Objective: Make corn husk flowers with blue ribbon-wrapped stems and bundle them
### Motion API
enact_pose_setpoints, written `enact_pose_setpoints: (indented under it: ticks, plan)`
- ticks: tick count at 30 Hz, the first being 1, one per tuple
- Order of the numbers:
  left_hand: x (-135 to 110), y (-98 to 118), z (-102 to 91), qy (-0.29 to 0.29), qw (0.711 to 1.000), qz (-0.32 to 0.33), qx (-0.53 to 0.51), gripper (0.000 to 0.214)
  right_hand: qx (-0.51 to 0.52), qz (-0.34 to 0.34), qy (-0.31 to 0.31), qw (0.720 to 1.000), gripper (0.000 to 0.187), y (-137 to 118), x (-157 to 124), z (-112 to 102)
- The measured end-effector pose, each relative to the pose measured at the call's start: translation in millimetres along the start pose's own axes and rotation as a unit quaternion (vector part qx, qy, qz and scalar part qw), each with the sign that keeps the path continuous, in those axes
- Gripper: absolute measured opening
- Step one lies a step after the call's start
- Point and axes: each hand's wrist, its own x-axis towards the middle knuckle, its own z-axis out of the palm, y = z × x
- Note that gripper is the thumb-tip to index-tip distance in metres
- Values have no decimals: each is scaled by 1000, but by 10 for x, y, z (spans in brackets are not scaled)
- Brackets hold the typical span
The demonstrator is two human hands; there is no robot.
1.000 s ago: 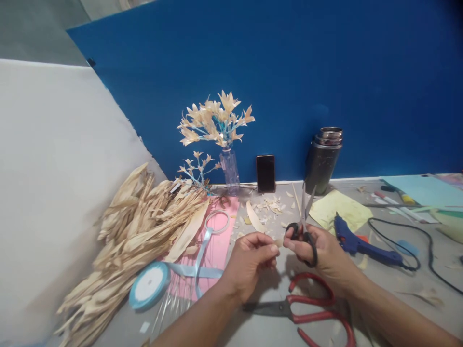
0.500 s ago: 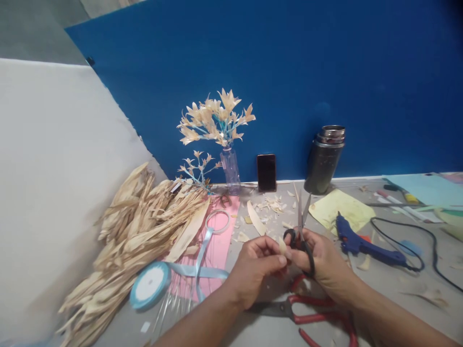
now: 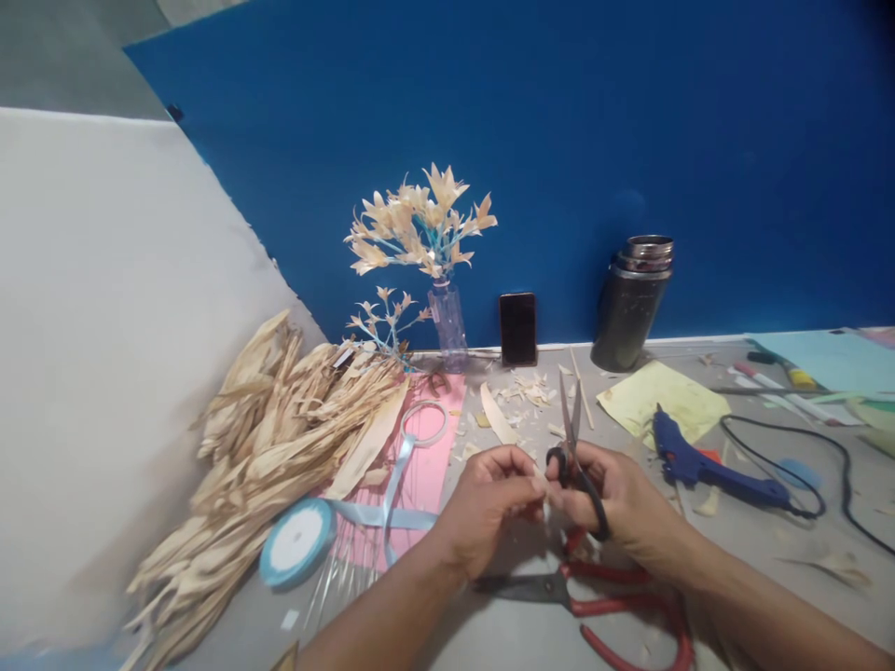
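Note:
My left hand [image 3: 482, 508] is closed, thumb and forefinger pinching a small pale piece of husk [image 3: 539, 473]. Opposite it, my right hand [image 3: 619, 489] holds black-handled scissors [image 3: 571, 424], their blades pointing up and away from me and slightly parted. The fingertips of both hands meet, or almost meet, at the husk piece, so part of it is hidden. Below my hands lie larger red-handled scissors [image 3: 621, 606] with dark blades. Husk scraps [image 3: 531, 390] and a long cut strip of husk [image 3: 495, 416] are scattered just beyond my fingers.
Left are a heap of dried husks [image 3: 272, 447], a blue ribbon spool [image 3: 297, 543] and pink paper [image 3: 439, 466]. Husk flowers [image 3: 419, 219] stand in a clear bottle [image 3: 447, 326] behind, beside a phone [image 3: 518, 329] and flask [image 3: 633, 312]. A blue glue gun [image 3: 723, 477] lies right.
The scissors in my right hand have tilted left, their tips shifting that way. The husk piece between my fingers has turned and shows less. My view has shifted slightly.

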Motion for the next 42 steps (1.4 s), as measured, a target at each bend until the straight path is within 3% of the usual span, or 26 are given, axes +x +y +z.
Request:
enact_pose_setpoints:
  ticks: [5, 9, 16, 27, 31, 37, 42]
  plan:
    - [11, 27, -42, -11, 1000, -9, -8, 24, -3, 11, -8, 1000, 28, 4, 4, -35]
    - [41, 94, -102, 37, 996, 38, -76, 23, -32, 40, -46, 998, 36, 36, -5, -12]
    - [63, 125, -141, 49, 985, 101, -131, 19, -66, 84, -111, 988, 41, 77, -35, 129]
    - [50, 121, -135, 54, 984, 100, -139, 19, -98, 105, -81, 986, 38, 179, -15, 130]
    - [52, 97, -134, 56, 984, 87, -145, 22, -32, 111, -58, 992, 41, 177, -5, 150]
    - [45, -64, -34, 30, 987, 20, -154, 27, 49, 24, 71, 996, 37, 112, 37, 97]
    - [11, -139, 38, 18, 992, -20, -122, 26, 49, 13, 82, 995, 35, 44, 37, 2]
